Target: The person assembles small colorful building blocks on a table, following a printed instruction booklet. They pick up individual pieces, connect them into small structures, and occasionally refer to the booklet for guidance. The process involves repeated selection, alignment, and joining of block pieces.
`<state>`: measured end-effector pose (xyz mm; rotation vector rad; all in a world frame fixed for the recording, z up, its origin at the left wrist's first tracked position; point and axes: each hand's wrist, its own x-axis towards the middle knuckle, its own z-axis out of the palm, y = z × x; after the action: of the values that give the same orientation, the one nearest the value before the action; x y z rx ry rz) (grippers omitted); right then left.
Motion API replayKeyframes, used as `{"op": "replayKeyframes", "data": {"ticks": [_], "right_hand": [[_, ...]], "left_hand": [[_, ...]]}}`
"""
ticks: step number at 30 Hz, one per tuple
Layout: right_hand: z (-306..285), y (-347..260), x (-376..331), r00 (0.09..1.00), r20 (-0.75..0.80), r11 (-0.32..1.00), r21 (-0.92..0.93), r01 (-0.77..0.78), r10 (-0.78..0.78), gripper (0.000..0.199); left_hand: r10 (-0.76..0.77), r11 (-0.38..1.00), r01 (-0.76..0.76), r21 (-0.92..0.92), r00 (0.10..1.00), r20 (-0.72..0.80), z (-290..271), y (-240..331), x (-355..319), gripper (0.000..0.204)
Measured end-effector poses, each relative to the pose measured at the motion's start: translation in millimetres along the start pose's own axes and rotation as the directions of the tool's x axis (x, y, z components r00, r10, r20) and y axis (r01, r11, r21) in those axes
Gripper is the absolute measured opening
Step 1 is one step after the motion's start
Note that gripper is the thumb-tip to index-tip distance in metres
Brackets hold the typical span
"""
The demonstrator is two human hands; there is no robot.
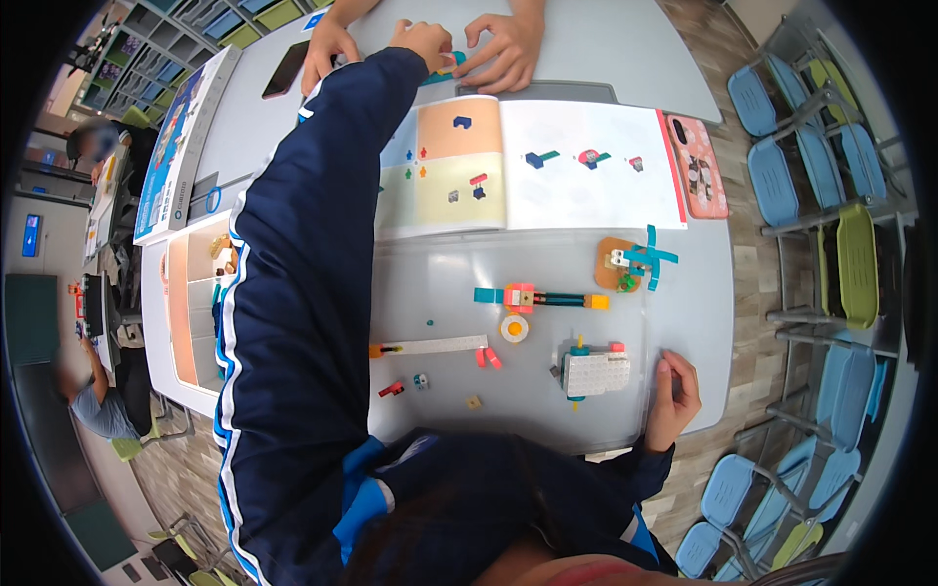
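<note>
Reaching far across the table, the left hand (422,41) in its long navy sleeve with white stripes meets a small teal plastic brick piece (451,64) that another person's two hands (503,49) also pinch at the far edge; whether the left fingers are closed on it I cannot tell. With both people's fingers crowding one tiny part, light pressure and a steady wrist look wise, so nothing pops apart.

Left of the sleeve sits a shallow orange-lined sorting tray (186,303) with loose bricks. Beyond lies the open glossy paper instruction booklet (547,166). On the clear flexible plastic mat (547,430) rest a long white flat strip (440,345), a teal-and-orange studded axle assembly (537,298) and a white studded plate block (596,373).

The right hand (674,396) lies half curled at the mat's corner, holding nothing.
</note>
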<state>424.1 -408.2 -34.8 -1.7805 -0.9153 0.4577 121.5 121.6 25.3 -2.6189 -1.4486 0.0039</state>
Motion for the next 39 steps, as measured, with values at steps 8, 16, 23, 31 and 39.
{"op": "replayKeyframes", "data": {"ticks": [8,16,23,31,39], "right_hand": [[1.5,1.7,-0.6,1.000,-0.013,0.999,0.047,-0.016,0.017,0.015],[1.4,-0.7,0.3,1.000,-0.015,1.000,0.014,-0.007,0.007,0.015],[1.3,1.8,-0.5,1.000,0.009,1.000,-0.018,0.021,-0.021,0.016],[-0.2,1.8,-0.4,1.000,0.006,1.000,-0.023,0.015,-0.015,0.016],[1.7,6.3,2.0,1.000,0.009,1.000,-0.004,0.014,-0.014,0.017]], "left_hand": [[0.002,1.000,0.000,0.017,0.988,-0.152,10.2,4.4,-4.8,0.018],[0.016,0.998,-0.032,-0.054,0.962,-0.272,-49.0,-34.5,4.2,0.020],[-0.131,0.968,0.047,-0.246,0.932,-0.337,-32.2,-87.6,6.6,0.016],[-0.294,0.948,0.273,-0.163,0.948,-0.122,-74.8,-22.6,-34.4,0.031],[-0.372,0.921,0.365,-0.138,0.928,-0.023,-65.4,-32.7,-31.0,0.035]]}}
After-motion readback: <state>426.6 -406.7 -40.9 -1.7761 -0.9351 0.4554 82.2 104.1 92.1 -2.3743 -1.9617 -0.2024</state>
